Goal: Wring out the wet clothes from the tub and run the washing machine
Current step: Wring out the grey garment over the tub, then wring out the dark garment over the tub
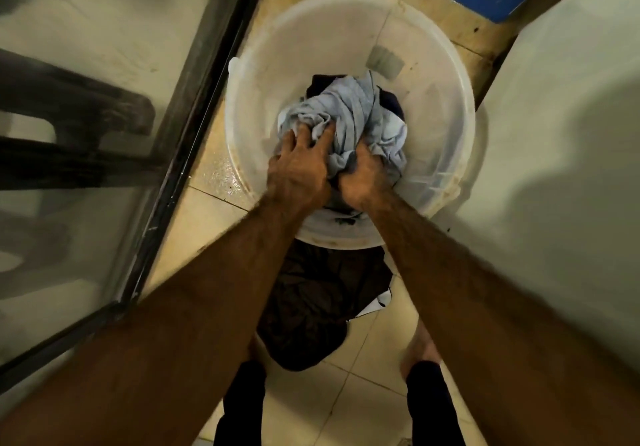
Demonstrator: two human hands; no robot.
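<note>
One white tub, one pale blue garment inside over one dark one, two hands, one dark heap on floor.

tiled floor bears tub, dark cloth.

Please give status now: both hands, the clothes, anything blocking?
Left hand and right hand both gripping the light blue cloth inside the tub. Dark clothes underneath. Dark heap on floor before tub; nothing blocking.
</note>
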